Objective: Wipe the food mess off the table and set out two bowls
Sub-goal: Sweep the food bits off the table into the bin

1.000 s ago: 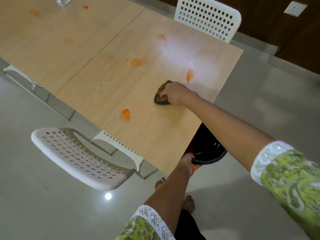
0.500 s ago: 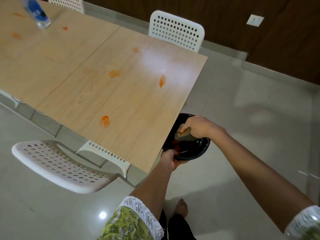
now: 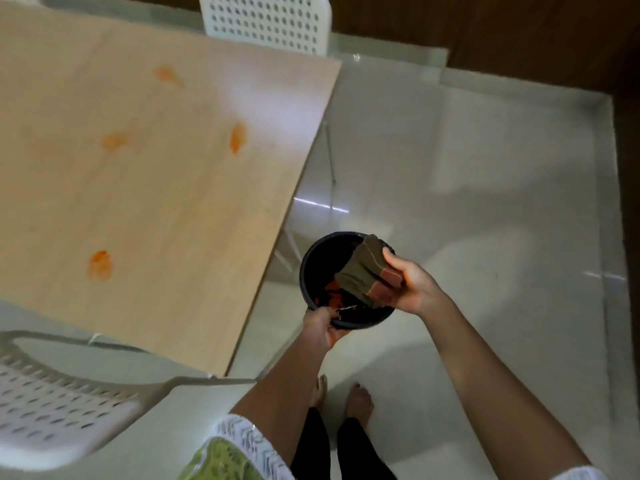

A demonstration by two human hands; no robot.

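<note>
Head view looks down past two bare feet (image 3: 341,398) on the pale tiled floor (image 3: 485,188). Just above them the left hand (image 3: 320,325) grips the near rim of a black bowl (image 3: 313,261), thumb hooked over the edge, holding it out past the table's corner. Over the bowl's right side the right hand (image 3: 414,284) pinches a folded olive-brown cloth (image 3: 363,273), fingers curled round its reddish end, so the cloth hangs across the bowl's mouth. Orange scraps (image 3: 334,294) lie inside the bowl, below the cloth. Left of both hands stretches the wooden table (image 3: 156,188), with four orange smears on it: the nearest (image 3: 99,265) well left of the bowl, three more (image 3: 237,137) farther off. One white perforated chair (image 3: 52,407) sits left of the left arm, another (image 3: 266,20) beyond the table's far edge.
</note>
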